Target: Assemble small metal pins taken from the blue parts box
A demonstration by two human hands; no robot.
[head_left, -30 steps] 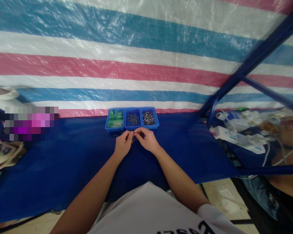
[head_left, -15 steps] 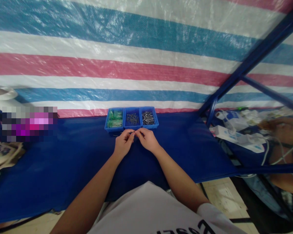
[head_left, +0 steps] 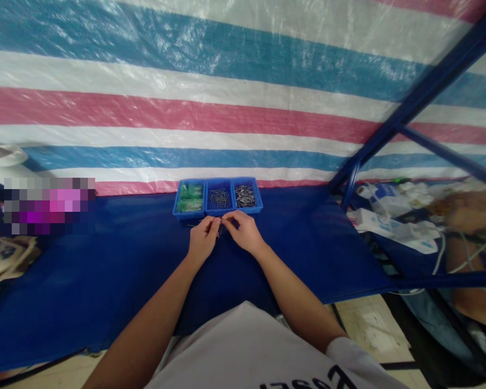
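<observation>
My left hand (head_left: 203,235) and my right hand (head_left: 243,229) meet at the fingertips over the blue surface (head_left: 146,259), just in front of three joined blue bins. Both are pinched closed around something small and dark that I cannot make out. A thin dark piece sticks out to the left of my left hand. Green and clear pieces (head_left: 191,197) fill the left bin, thin metal pins (head_left: 219,198) lie in the middle one, and many shorter metal pieces (head_left: 245,196) are in the right one.
A striped sheet (head_left: 227,119) hangs behind the bins. Blue metal bars (head_left: 392,121) slant along the right. Beyond them are white boxes (head_left: 397,227), cables and another person's arm (head_left: 472,219). A pale bag (head_left: 8,256) sits at far left.
My fingertips have shifted slightly, with the right ones tilted a little differently. A small dark part now shows below them, between my hands. The bins stay put.
</observation>
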